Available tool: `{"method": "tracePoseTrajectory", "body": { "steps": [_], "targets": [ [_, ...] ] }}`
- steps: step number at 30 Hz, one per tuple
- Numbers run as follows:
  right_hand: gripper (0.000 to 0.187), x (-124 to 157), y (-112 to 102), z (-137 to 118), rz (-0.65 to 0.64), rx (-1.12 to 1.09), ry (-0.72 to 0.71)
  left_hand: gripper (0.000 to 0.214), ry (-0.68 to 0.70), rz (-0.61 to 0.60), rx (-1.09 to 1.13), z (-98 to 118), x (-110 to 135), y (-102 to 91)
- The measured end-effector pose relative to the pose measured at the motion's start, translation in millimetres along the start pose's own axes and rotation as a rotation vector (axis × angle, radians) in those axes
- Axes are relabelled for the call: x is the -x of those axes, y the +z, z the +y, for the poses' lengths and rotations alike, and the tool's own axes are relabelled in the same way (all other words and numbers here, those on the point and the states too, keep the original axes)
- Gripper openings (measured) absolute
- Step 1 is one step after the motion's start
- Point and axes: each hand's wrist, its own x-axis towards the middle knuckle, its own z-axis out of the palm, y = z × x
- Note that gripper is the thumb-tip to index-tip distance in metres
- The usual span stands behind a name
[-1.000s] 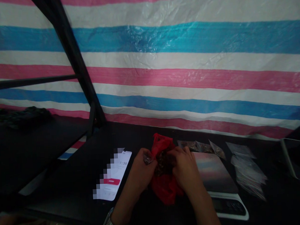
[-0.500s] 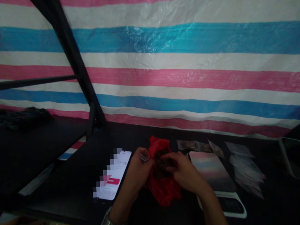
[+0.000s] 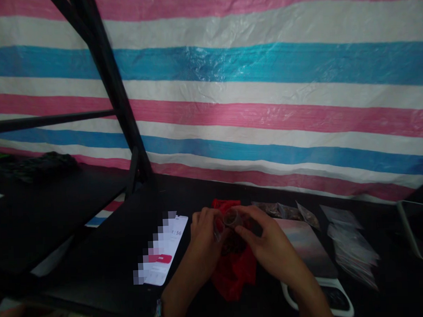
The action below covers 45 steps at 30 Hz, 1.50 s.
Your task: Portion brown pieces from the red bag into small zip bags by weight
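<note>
A small clear plastic bag [image 3: 231, 218] is held up between my hands, its mouth spread into a round opening. My left hand [image 3: 203, 236] is closed on the left side of it. The thumb and forefinger of my right hand [image 3: 263, 235] grip its right edge. Just below lies an opened red plastic bag [image 3: 234, 281] with dark brown pieces [image 3: 232, 245] inside, too dim to name. My right forearm passes over a flat digital scale [image 3: 306, 248] with a shiny plate.
Several filled small bags [image 3: 287, 212] lie behind the scale. A pile of flat clear bags [image 3: 354, 252] is to its right. A lit phone showing a timer [image 3: 164, 254] lies left. A dark metal post [image 3: 112, 83] and striped sheeting [image 3: 247, 91] stand behind.
My right hand has come up out of the red bag's contents and now grips the small clear bag beside my left hand. The small bag's mouth has been spread. The view has shifted slightly.
</note>
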Motion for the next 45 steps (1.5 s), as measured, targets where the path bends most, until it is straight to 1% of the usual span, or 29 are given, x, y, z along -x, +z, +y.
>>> {"method": "tracePoseTrajectory", "body": {
  "steps": [2, 5, 11, 15, 19, 22, 25, 28, 30, 31, 33, 35, 36, 38, 41, 43, 45],
  "targets": [
    [0.044, 2.1, 3.8, -7.0, -0.017, 0.074, -0.017, 0.019, 0.024, -0.012, 0.028, -2.6, 2.0, 3.6],
    [0.053, 4.3, 9.7, -11.0, -0.036, 0.164, -0.038, 0.026, 0.045, -0.019, 0.092, -5.7, 4.3, 7.0],
    [0.063, 3.8, 14.9, -12.4, -0.056, 0.203, -0.145, 0.032, 0.061, -0.005, 0.209, -3.7, 5.5, 11.6],
    [0.057, 2.9, 14.9, -14.1, -0.056, 0.259, -0.197, 0.033, 0.019, -0.011, 0.292, -2.7, 6.6, 12.4],
    [0.052, 4.5, 14.7, -14.4, -0.047, 0.283, -0.235, 0.04, -0.047, -0.048, 0.455, -2.0, 6.9, 11.5],
    [0.049, 5.6, 15.1, -15.5, -0.016, 0.257, -0.233, 0.042, -0.075, -0.053, 0.577, 0.5, 6.8, 10.6],
    [0.044, 5.1, 13.9, -18.5, 0.023, 0.199, -0.237, 0.042, -0.083, -0.069, 0.633, 3.5, 6.6, 9.4],
    [0.037, 3.6, 8.9, -18.1, 0.101, 0.16, -0.24, 0.037, -0.084, -0.052, 0.615, 6.7, 6.5, 6.3],
    [0.034, 2.9, 4.4, -12.5, 0.161, 0.16, -0.202, 0.035, -0.077, 0.014, 0.576, 9.9, 6.7, 1.9],
    [0.034, 2.7, 2.4, -7.9, 0.168, 0.169, -0.167, 0.036, -0.069, 0.054, 0.559, 12.0, 7.1, -0.9],
    [0.034, 2.7, -0.2, 2.2, 0.117, 0.194, -0.072, 0.042, -0.05, 0.122, 0.545, 16.3, 8.1, -6.7],
    [0.037, 3.0, -0.7, 9.4, 0.027, 0.201, 0.004, 0.047, -0.033, 0.151, 0.538, 19.3, 8.9, -10.7],
    [0.037, 3.2, -0.3, 10.3, -0.003, 0.19, 0.019, 0.049, -0.025, 0.157, 0.529, 19.9, 9.1, -11.4],
    [0.032, 4.1, 1.4, 5.4, -0.005, 0.135, -0.007, 0.053, 0.0, 0.173, 0.493, 18.6, 9.2, -9.5],
    [0.023, 6.8, 6.5, -12.7, 0.009, 0.034, -0.046, 0.064, 0.033, 0.235, 0.409, 14.4, 10.3, -0.4],
    [0.017, 8.8, 11.3, -23.6, -0.027, -0.007, -0.022, 0.072, 0.048, 0.253, 0.373, 14.5, 12.9, 6.3],
    [0.009, 9.5, 15.3, -28.6, -0.012, -0.03, 0.003, 0.072, 0.061, 0.233, 0.387, 18.9, 16.4, 10.2]
  ]
}}
